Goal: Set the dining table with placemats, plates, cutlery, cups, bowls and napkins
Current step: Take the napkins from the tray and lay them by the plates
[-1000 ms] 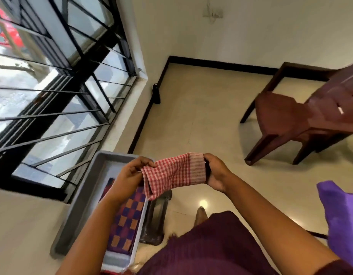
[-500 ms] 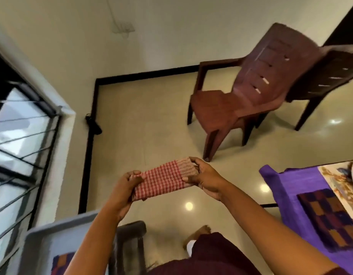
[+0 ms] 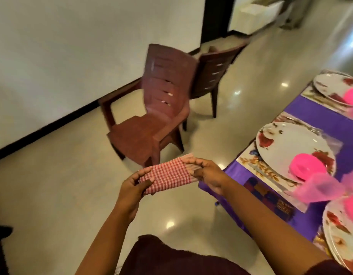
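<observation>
A folded red-and-white checked napkin (image 3: 168, 175) is stretched between my hands above the floor. My left hand (image 3: 135, 186) pinches its left end and my right hand (image 3: 206, 172) grips its right end. Just right of them is the table with a purple cloth (image 3: 328, 122). On it lie patterned placemats (image 3: 249, 158), white floral plates (image 3: 286, 147) and a pink bowl (image 3: 306, 168). A dark checked napkin (image 3: 269, 197) lies near the table's corner. A blurred pink cup (image 3: 320, 187) stands by the near plate.
Two brown plastic chairs (image 3: 157, 116) stand on the tiled floor ahead, near the white wall. A dark doorway (image 3: 215, 18) is beyond them. A further plate (image 3: 334, 86) sits at the table's far end, and another (image 3: 342, 235) at the near right edge.
The view has swung right from the window and grey tray towards the dining table. Both hands kept hold of the checked napkin and carried it along, close to the table's corner.
</observation>
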`<control>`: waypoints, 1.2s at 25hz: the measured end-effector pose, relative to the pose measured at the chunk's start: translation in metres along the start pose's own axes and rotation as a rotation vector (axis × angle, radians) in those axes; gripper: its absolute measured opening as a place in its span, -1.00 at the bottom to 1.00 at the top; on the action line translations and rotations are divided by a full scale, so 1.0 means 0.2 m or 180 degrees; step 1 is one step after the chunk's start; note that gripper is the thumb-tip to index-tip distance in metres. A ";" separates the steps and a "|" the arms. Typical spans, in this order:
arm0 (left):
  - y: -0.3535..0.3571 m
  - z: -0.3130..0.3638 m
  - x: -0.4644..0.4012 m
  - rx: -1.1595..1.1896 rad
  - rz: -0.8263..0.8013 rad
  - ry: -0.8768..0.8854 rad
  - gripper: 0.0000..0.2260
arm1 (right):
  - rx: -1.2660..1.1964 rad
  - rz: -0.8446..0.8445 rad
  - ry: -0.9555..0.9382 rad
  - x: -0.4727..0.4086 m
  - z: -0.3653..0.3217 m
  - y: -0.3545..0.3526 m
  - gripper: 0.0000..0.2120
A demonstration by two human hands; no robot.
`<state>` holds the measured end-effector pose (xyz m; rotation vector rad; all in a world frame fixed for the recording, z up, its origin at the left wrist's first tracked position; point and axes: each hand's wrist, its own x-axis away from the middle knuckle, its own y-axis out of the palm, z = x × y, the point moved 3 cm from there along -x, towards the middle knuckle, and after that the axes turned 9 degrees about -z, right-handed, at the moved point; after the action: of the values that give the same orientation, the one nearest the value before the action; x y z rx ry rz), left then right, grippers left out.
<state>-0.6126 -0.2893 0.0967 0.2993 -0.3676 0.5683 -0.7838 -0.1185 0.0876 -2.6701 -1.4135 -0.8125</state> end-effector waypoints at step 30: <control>2.25 0.48 -2.10 -0.2074 -0.3881 -0.0282 -0.58 | -0.0918 0.4453 -0.0348 -0.07 -0.64 -1.83 -0.60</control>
<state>-1.2222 -0.1599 0.0860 -0.1139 -0.3662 -0.7635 -1.1299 0.0560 0.1104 -2.9097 0.7386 -0.6406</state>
